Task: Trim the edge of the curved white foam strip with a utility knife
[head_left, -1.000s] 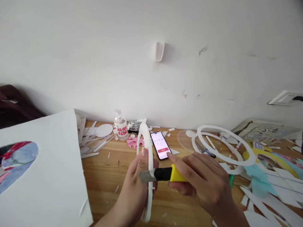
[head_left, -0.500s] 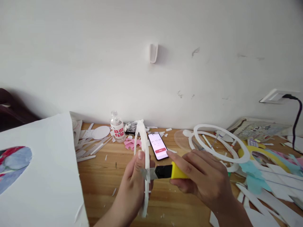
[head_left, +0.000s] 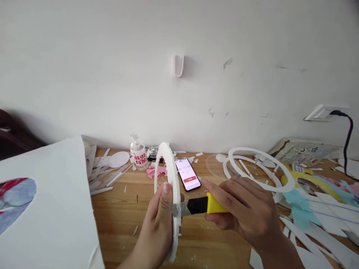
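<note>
Gripped on edge in my left hand [head_left: 158, 224] is a white foam ring [head_left: 169, 160], its rim turned toward me and rough along the edge. The thumb presses on the near side while the fingers are mostly hidden behind it. My right hand [head_left: 244, 213] is closed around the yellow handle of a utility knife [head_left: 198, 206]. The knife's blade lies across the ring's rim, just beside my left thumb, with its tip past the near edge. Beyond the ring, a phone [head_left: 188, 175] showing a running timer lies on the wooden table [head_left: 120, 224].
A clear bottle [head_left: 138, 153] stands by the wall near pink scraps [head_left: 157, 172]. White strips [head_left: 114, 177] lie left, beside a large white board [head_left: 61, 209]. More white rings [head_left: 262, 150], blue scraps [head_left: 301, 209] and cut white pieces [head_left: 316, 239] crowd the right side.
The ring has turned slightly, showing more of its opening. The knife and my right hand have moved slightly right and down, the blade still on the rim.
</note>
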